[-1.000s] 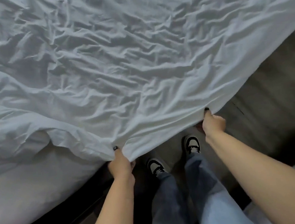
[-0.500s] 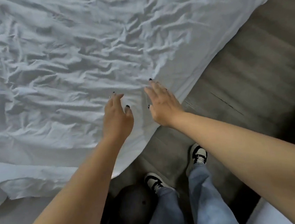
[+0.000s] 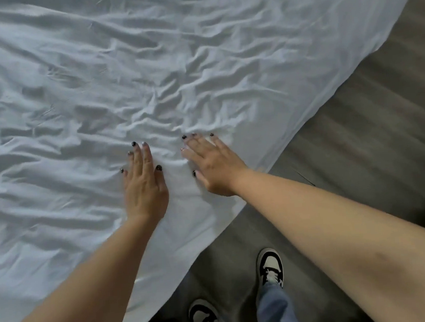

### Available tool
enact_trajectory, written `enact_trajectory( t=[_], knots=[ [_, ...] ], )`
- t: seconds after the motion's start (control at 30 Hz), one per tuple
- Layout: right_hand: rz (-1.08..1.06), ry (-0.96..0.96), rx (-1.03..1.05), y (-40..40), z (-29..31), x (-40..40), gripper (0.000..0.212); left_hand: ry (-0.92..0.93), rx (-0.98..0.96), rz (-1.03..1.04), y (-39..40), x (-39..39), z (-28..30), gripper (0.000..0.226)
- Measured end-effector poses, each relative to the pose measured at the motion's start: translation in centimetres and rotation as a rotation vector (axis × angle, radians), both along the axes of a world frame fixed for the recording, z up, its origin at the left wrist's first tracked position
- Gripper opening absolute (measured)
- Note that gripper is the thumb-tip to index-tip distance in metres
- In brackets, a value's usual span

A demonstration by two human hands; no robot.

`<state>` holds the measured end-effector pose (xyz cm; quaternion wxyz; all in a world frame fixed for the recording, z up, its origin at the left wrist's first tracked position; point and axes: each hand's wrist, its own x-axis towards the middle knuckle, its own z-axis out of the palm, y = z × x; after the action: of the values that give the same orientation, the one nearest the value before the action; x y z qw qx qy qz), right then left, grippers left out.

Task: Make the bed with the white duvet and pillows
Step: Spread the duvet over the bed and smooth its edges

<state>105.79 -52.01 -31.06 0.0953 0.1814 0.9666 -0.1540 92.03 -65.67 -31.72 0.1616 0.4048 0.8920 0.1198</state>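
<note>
Head view: the white duvet (image 3: 149, 77) fills the upper left, its edge running diagonally from upper right to bottom centre. Left hand (image 3: 145, 189) and right hand (image 3: 215, 167) lie flat on it, fingers straight, just beside each other near that edge — bare grey floor (image 3: 356, 124) at right, shoes (image 3: 270, 266) below

Both arms extended forward, left hand (image 3: 145, 189) and right hand (image 3: 215, 167) palms down, side by side but apart, fingers straight and slightly spread.
</note>
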Motion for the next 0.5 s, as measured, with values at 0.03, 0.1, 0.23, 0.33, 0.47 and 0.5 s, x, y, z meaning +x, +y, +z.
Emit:
enact_trajectory(
  t=[0.03, 0.1, 0.23, 0.33, 0.47, 0.5],
  knots=[
    [0.036, 0.018, 0.021, 1.1, -0.9, -0.9, 0.059, 0.042, 0.005, 0.035, 1.3, -0.3, -0.7, 0.058],
    [0.084, 0.037, 0.069, 4.4, -2.8, -2.3, 0.063, 0.152, -0.019, 0.086, 3.5, -0.8, -2.6, 0.059],
    [-0.027, 0.113, 0.137, 13.3, -4.8, -2.7, 0.076, 0.237, -0.013, 0.128, 4.6, -0.7, -4.7, 0.065],
    [-0.302, 0.054, 0.205, 19.4, -4.2, -1.6, 0.076, 0.241, -0.021, 0.1, 4.6, -0.6, -4.7, 0.064],
    [-0.489, -0.084, 0.181, 22.3, -2.9, -0.1, 0.076, 0.238, -0.066, 0.101, 4.8, -0.6, -4.3, 0.067],
    [-0.536, -0.089, 0.165, 21.8, -2.7, -0.2, 0.076, 0.227, -0.088, 0.089, 4.8, -0.5, -4.1, 0.068]
  ],
)
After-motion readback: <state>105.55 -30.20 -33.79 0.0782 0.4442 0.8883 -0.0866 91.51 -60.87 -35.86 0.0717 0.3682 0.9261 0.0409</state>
